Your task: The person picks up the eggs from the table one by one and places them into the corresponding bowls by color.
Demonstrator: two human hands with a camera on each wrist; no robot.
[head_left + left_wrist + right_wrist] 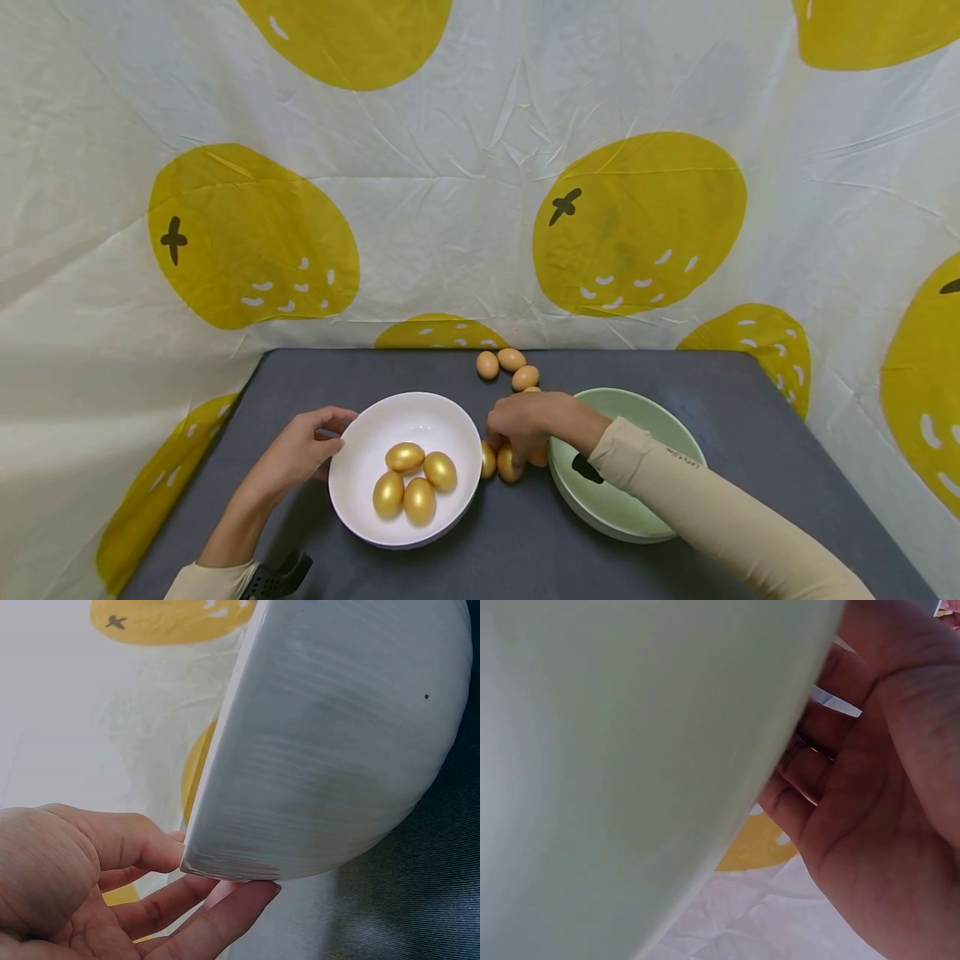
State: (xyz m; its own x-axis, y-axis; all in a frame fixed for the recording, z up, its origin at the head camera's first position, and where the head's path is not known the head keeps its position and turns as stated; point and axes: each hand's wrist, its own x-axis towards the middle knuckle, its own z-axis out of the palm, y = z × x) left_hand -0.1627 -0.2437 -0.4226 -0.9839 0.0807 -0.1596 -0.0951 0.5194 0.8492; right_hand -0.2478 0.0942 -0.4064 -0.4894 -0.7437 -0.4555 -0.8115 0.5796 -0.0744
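On the right sleeve we see small dark lettering, too small for us to read. The white bowl on the table holds four gold eggs. Our left hand pinches its rim, thumb above and fingers beneath. Our right hand bends its fingers down at a gold egg between the bowls; we cannot tell whether they grip it. The green bowl stands just beside, its inside partly hidden by the sleeve. Behind, we find brown eggs clustered near the table's far edge.
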